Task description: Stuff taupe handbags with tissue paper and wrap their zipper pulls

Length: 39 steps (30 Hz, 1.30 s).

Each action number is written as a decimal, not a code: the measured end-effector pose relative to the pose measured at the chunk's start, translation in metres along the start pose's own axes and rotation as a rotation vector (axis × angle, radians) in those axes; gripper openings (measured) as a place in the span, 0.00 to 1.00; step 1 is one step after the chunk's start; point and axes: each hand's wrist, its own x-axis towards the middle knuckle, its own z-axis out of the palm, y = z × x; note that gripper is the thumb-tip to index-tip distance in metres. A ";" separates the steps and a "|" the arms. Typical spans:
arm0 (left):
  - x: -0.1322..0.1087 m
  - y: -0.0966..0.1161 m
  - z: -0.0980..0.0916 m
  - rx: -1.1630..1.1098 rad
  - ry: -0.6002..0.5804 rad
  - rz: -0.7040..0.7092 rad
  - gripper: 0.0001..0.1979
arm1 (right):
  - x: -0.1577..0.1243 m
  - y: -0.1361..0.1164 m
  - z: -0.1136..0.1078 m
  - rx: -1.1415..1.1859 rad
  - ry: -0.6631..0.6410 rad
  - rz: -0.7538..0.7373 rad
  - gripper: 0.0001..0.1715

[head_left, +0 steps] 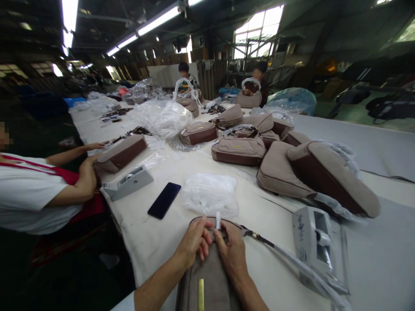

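A taupe handbag (210, 268) with a gold metal bar lies on the table in front of me, its near end cut off by the bottom of the view. At its far end, my left hand (195, 242) has its fingers curled over the top; whatever they pinch is too small to make out. My right hand (231, 247) grips the same end from the right, thumb on top, beside a short white wrapped tab (218, 220). From that end a strap (292, 255) in white wrapping runs off to the right.
A stack of white plastic sheets (210, 193) and a phone (164, 200) lie beyond the bag. Grey tape dispensers (313, 242) stand right and left. Several finished handbags (282, 168) are piled at right. At left a co-worker's arm (79, 183) reaches to another bag (123, 152).
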 end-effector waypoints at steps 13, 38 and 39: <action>0.005 0.009 -0.010 0.176 -0.082 0.041 0.19 | -0.008 0.005 -0.006 0.197 -0.045 0.004 0.08; 0.046 0.051 -0.036 1.305 -0.542 0.913 0.12 | -0.006 0.011 -0.017 0.235 -0.093 -0.018 0.09; 0.044 0.047 -0.038 1.275 -0.519 0.859 0.13 | -0.006 0.012 -0.015 0.232 -0.092 -0.013 0.10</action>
